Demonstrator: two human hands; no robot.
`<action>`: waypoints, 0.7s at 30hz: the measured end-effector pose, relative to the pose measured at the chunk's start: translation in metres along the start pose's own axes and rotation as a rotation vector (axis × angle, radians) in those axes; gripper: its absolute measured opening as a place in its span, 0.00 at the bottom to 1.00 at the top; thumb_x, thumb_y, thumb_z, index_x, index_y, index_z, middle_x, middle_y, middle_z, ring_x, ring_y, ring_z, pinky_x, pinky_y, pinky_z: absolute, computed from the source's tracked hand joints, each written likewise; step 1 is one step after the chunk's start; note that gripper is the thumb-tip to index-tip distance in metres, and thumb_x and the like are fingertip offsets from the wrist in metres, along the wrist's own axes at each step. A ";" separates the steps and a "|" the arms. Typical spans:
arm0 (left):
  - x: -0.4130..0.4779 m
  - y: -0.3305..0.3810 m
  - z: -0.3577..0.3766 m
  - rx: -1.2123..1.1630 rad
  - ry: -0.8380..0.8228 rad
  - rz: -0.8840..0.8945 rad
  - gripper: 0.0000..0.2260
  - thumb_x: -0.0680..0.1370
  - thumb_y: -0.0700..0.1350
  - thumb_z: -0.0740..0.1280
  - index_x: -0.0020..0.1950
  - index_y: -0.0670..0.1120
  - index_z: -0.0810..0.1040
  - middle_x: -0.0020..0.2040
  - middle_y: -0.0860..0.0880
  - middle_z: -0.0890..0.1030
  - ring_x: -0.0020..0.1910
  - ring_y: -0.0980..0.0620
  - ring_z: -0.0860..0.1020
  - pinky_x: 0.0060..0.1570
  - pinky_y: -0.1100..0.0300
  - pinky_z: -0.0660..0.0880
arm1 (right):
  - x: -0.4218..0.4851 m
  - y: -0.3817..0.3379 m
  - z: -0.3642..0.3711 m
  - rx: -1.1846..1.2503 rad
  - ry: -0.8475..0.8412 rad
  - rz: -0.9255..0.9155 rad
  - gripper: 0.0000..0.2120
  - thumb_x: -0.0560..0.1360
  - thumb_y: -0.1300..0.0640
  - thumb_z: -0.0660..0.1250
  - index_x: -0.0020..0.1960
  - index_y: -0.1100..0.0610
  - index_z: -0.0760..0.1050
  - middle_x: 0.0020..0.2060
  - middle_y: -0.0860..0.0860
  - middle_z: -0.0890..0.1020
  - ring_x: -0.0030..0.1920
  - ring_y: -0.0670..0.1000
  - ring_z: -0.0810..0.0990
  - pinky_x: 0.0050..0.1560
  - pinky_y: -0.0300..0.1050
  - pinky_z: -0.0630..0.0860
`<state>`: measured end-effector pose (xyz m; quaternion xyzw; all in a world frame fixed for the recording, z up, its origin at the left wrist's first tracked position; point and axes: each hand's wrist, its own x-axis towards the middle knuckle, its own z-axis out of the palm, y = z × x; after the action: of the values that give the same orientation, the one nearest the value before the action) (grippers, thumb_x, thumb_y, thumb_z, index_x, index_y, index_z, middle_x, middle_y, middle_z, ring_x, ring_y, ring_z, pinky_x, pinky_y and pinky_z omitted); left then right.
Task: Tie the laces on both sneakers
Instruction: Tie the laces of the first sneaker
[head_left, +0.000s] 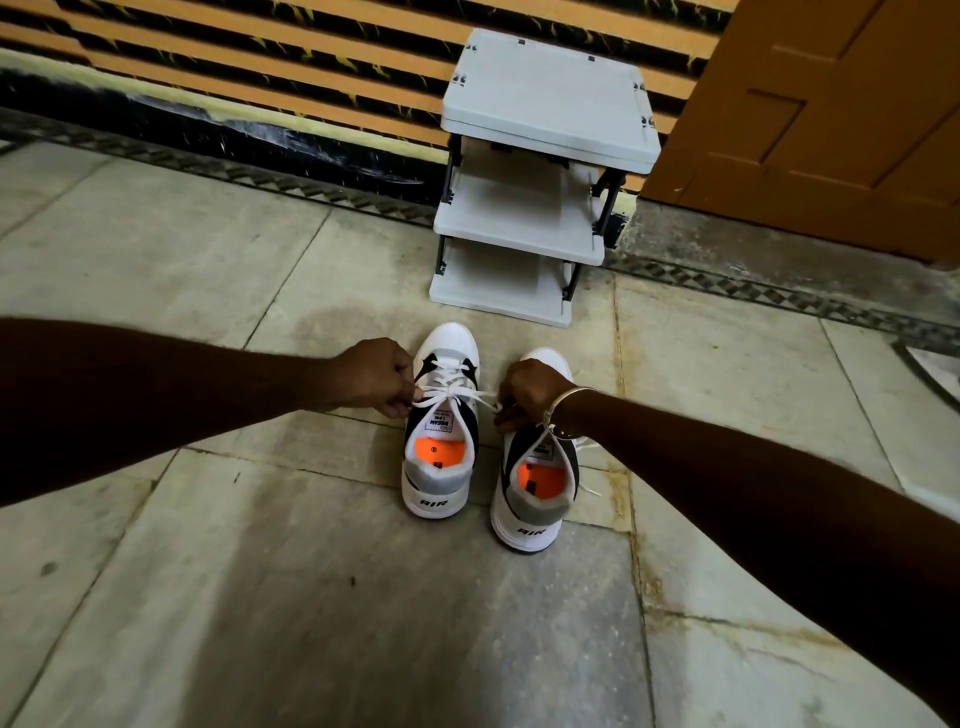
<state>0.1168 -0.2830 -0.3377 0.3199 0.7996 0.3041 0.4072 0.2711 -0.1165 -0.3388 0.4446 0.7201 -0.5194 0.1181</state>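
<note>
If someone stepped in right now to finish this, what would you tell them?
Left hand pinches one end of the lace on the left sneaker; right hand pinches the other, pulled taut.
Both sneakers stand side by side on the floor.
No bow shows yet; the right sneaker has a loose lace.
Left to do: finish this knot, then tie the right sneaker.

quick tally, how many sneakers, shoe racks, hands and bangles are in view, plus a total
sneakers: 2, left sneaker and right sneaker
shoe rack: 1
hands: 2, left hand and right hand, each pinching the left sneaker's lace
bangle: 1, on the right wrist
total: 6
</note>
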 end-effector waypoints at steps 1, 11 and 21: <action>0.000 0.000 0.000 -0.005 -0.004 0.001 0.09 0.74 0.39 0.75 0.38 0.38 0.78 0.37 0.37 0.84 0.40 0.43 0.84 0.45 0.53 0.83 | -0.002 0.000 0.002 0.023 0.012 0.003 0.08 0.78 0.66 0.60 0.54 0.65 0.75 0.41 0.57 0.78 0.45 0.57 0.81 0.53 0.52 0.83; -0.006 -0.005 0.000 0.358 0.284 0.238 0.12 0.71 0.44 0.74 0.50 0.46 0.75 0.47 0.46 0.76 0.40 0.48 0.78 0.45 0.56 0.75 | -0.010 0.016 0.012 -0.495 0.289 -0.527 0.17 0.72 0.54 0.69 0.56 0.59 0.69 0.50 0.56 0.71 0.42 0.55 0.74 0.43 0.47 0.72; -0.012 0.006 0.010 0.377 0.124 0.257 0.15 0.69 0.52 0.79 0.48 0.45 0.81 0.40 0.51 0.82 0.35 0.58 0.79 0.31 0.73 0.70 | -0.013 0.009 0.019 -0.591 0.126 -0.650 0.16 0.73 0.48 0.71 0.51 0.59 0.72 0.45 0.58 0.82 0.44 0.57 0.80 0.47 0.53 0.78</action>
<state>0.1326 -0.2867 -0.3325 0.4703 0.8184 0.2176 0.2484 0.2800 -0.1391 -0.3447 0.1731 0.9458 -0.2733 0.0269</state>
